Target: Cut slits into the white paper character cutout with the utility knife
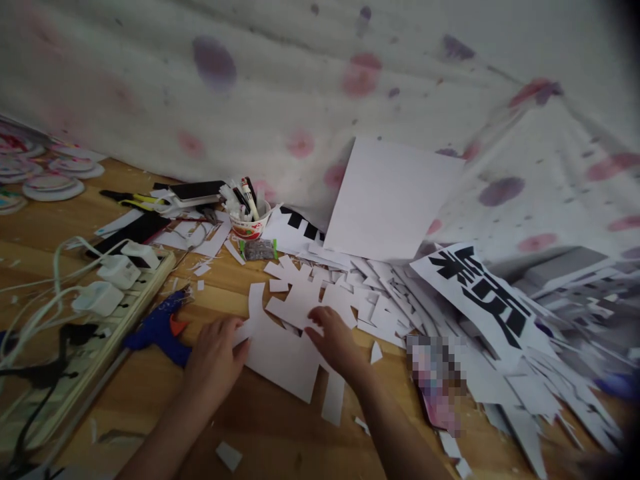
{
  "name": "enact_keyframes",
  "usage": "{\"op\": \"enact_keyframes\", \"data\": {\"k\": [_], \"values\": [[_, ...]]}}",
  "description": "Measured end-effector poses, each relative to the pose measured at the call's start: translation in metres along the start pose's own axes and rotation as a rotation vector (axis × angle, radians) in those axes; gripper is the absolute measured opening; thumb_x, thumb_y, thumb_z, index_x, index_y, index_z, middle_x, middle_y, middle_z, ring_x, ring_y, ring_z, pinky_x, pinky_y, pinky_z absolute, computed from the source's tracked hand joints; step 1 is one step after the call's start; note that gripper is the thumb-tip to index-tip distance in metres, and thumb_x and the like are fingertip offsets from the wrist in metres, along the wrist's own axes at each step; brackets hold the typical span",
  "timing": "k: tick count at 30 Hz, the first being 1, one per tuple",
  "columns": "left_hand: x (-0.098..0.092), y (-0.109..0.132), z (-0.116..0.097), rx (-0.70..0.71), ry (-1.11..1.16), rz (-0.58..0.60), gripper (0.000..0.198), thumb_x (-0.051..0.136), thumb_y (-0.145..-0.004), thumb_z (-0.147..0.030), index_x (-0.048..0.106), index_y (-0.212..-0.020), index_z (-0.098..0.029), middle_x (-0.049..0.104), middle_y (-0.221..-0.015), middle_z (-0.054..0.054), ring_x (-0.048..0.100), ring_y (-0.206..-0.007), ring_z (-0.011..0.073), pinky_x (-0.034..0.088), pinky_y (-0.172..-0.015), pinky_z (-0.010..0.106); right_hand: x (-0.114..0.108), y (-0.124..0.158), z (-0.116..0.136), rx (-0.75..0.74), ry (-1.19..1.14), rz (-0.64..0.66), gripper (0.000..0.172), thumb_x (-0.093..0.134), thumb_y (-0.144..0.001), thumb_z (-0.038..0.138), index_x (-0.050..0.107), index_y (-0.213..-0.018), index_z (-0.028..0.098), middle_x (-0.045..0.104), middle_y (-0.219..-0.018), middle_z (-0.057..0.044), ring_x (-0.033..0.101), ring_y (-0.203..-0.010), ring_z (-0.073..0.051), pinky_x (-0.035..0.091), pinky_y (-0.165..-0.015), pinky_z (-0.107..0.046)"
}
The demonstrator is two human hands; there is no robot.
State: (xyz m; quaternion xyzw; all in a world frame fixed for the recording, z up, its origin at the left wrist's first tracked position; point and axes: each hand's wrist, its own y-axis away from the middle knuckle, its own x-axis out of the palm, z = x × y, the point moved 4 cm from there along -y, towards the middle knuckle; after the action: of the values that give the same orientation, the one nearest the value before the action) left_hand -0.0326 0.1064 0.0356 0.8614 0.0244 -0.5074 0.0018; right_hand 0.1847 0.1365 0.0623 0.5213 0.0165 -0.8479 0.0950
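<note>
In the head view, my left hand [216, 353] pinches a small white strip of board [243, 333] between thumb and fingers, at the left edge of a larger white cut-out [283, 360]. That cut-out lies flat on the wooden table and has notched edges. My right hand [334, 339] is over its right part, thumb and forefinger apart and slightly curled; whether the fingertips touch the board, I cannot tell. Just beyond is another jagged white cut-out [295, 297]. A blue glue gun [163, 330] lies left of my left hand.
A power strip [145, 287] with white chargers lines the left. Behind stand a cup of pens [249, 223] and a white sheet [395, 200] leaning on the curtain. Board scraps and a paper with black characters [475, 293] pile up at right, beside a blurred phone-like object [435, 387].
</note>
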Motion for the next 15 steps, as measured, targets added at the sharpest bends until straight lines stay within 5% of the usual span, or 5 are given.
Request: {"op": "enact_keyframes", "data": {"k": [3, 8, 13, 15], "values": [[0.006, -0.012, -0.005, 0.027, 0.047, -0.025, 0.028, 0.054, -0.073, -0.027, 0.053, -0.099, -0.019, 0.059, -0.103, 0.009, 0.051, -0.101, 0.0247, 0.037, -0.090, 0.036, -0.013, 0.037, -0.043, 0.280, 0.037, -0.017, 0.020, 0.051, -0.078, 0.025, 0.053, -0.097, 0.022, 0.059, -0.068, 0.001, 0.054, -0.061, -0.016, 0.034, -0.056, -0.025], [0.021, -0.029, -0.011, -0.006, 0.144, 0.006, 0.037, 0.053, -0.071, -0.029, 0.049, -0.105, -0.015, 0.057, -0.104, 0.011, 0.053, -0.100, 0.0244, 0.039, -0.090, 0.038, 0.003, 0.082, -0.060, 0.363, -0.097, -0.013, 0.056, 0.056, -0.069, 0.025, 0.043, -0.123, 0.019, 0.060, -0.070, 0.000, 0.056, -0.059, -0.020, 0.038, -0.056, -0.029], [0.030, -0.026, -0.013, -0.107, 0.538, -0.025, 0.039, 0.054, -0.067, -0.036, 0.046, -0.100, -0.017, 0.058, -0.098, 0.009, 0.059, -0.088, 0.0206, 0.047, -0.079, 0.036, -0.002, 0.077, -0.061, 0.303, -0.323, -0.417, 0.056, 0.048, -0.064, 0.019, 0.043, -0.120, 0.018, 0.056, -0.105, -0.010, 0.055, -0.093, -0.022, 0.043, -0.080, -0.036], [0.035, -0.018, -0.018, -0.115, 0.663, 0.000, 0.043, 0.056, -0.065, -0.037, 0.043, -0.102, -0.019, 0.056, -0.101, 0.007, 0.060, -0.084, 0.0188, 0.048, -0.077, 0.035, -0.021, 0.068, -0.068, 0.314, -0.382, -0.517, 0.053, 0.045, -0.062, 0.019, 0.045, -0.115, 0.018, 0.055, -0.104, -0.009, 0.056, -0.087, -0.020, 0.045, -0.076, -0.036]]}}
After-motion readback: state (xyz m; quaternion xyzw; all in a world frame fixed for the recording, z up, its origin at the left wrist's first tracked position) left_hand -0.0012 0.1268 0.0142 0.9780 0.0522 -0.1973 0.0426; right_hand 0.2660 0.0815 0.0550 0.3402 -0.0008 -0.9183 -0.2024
